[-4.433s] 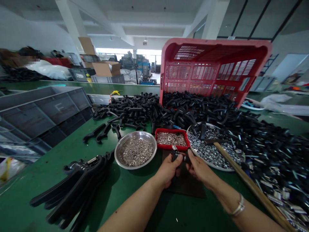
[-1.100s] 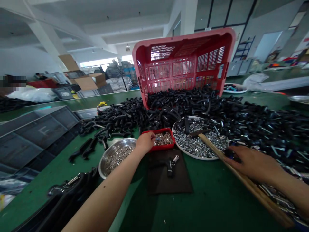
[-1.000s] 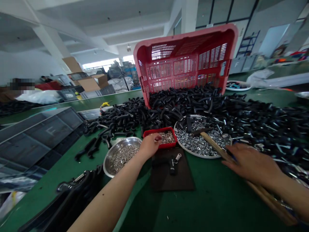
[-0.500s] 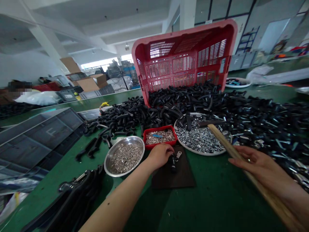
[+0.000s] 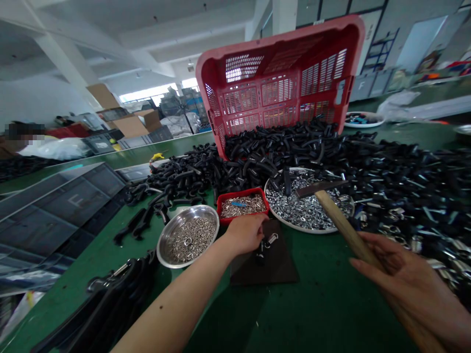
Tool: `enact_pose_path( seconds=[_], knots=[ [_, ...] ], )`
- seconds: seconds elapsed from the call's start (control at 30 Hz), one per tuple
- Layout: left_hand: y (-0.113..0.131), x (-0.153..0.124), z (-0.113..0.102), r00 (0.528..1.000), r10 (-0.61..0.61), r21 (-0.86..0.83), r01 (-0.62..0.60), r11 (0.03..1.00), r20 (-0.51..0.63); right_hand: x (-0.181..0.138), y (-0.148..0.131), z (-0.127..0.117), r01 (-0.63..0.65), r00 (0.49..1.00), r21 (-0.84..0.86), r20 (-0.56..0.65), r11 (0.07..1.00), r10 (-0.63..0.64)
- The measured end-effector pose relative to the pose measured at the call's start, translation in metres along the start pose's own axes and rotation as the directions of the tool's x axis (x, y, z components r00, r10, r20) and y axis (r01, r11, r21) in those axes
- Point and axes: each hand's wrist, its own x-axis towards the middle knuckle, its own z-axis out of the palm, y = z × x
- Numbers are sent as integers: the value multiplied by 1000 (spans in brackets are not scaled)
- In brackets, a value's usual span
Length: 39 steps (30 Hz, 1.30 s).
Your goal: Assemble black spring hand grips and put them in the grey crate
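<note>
My right hand is wrapped loosely around the wooden handle of a hammer. The hammer's dark metal head hangs in front of the white tray of small metal rings. With curled fingers, my left hand grips a small black part over a dark flat pad. A metal spring-like piece shows beside that part. The fingertips partly hide the grip. Just beyond my left hand stands a red box of small metal pins with a blue strip inside.
To the left sits a steel bowl of small metal pieces. Black handles heap across the back and right, spilling from a tipped red crate. More black pieces lie at front left, near grey bins.
My right hand has shifted slightly lower, and the hammer's handle is turned to a steeper angle. My left hand's fingers have curled further over the black part.
</note>
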Motion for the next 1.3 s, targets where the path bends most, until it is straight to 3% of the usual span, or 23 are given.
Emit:
enact_pose_path(
  seconds=[0.1, 0.23, 0.3, 0.43, 0.53, 0.67, 0.8, 0.87, 1.0, 1.13, 1.2, 1.3],
  knots=[
    [4, -2, 3, 999, 12, 100, -8, 995, -31, -8, 4, 5, 67, 998, -53, 18, 996, -66],
    [-4, -15, 9, 995, -47, 8, 48, 999, -88, -24, 4, 13, 248, 965, -116, 113, 962, -235],
    [-13, -26, 15, 987, -54, -58, 46, 997, -151, -31, 3, 18, 395, 913, -179, 182, 901, -365],
    [-26, -45, 32, 983, 19, -131, -43, 990, -184, -39, -1, 29, 675, 735, -355, 240, 647, -635],
    [-25, -49, 45, 965, -25, -137, -11, 991, -260, -36, -6, 34, 756, 648, -398, 348, 519, -677],
    [-20, -47, 52, 945, -83, -136, 41, 990, -316, -30, -23, 31, 809, 584, -395, 447, 436, -678],
    [-20, -47, 52, 935, -109, -137, 65, 988, -339, -28, -31, 30, 812, 548, -452, 368, 370, -751],
    [-20, -48, 53, 931, -122, -140, 78, 987, -345, -29, -27, 33, 825, 539, -434, 412, 362, -734],
    [-21, -48, 54, 930, -138, -154, 90, 984, -342, -28, -24, 35, 807, 590, -385, 525, 447, -613],
    [-23, -48, 54, 934, -124, -160, 74, 984, -334, -29, -31, 26, 762, 636, -435, 360, 481, -683],
    [-23, -47, 54, 936, -126, -164, 75, 984, -329, -30, -33, 25, 756, 627, -452, 294, 473, -721],
    [-24, -47, 54, 936, -139, -167, 88, 982, -324, -30, -33, 31, 782, 622, -382, 414, 493, -665]
  ],
)
